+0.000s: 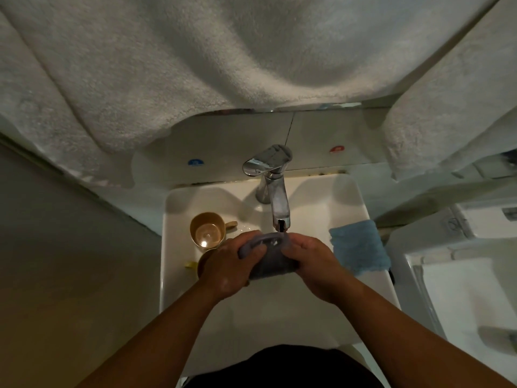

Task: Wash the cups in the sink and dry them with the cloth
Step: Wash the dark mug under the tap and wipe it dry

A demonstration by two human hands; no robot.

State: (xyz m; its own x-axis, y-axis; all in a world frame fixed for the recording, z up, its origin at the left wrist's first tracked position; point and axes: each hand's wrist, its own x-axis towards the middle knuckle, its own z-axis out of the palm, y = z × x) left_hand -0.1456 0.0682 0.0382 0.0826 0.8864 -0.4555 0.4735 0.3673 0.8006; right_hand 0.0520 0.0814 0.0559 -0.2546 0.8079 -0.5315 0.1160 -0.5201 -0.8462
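Both hands hold the grey-blue cup under the faucet spout, mid-sink, likely for rinsing. The left hand and right hand have fingers curled around its sides. A tan cup waits near the sink's left edge; the blue cloth drapes its right edge, handy for drying.

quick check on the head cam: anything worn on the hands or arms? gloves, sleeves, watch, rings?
Nothing worn that shows. The left hand and right hand are bare, with no gloves, and both forearms are bare to the frame's lower edge, so no sleeve is in view. No watch or bracelet at either wrist. The dim light leaves rings uncertain.
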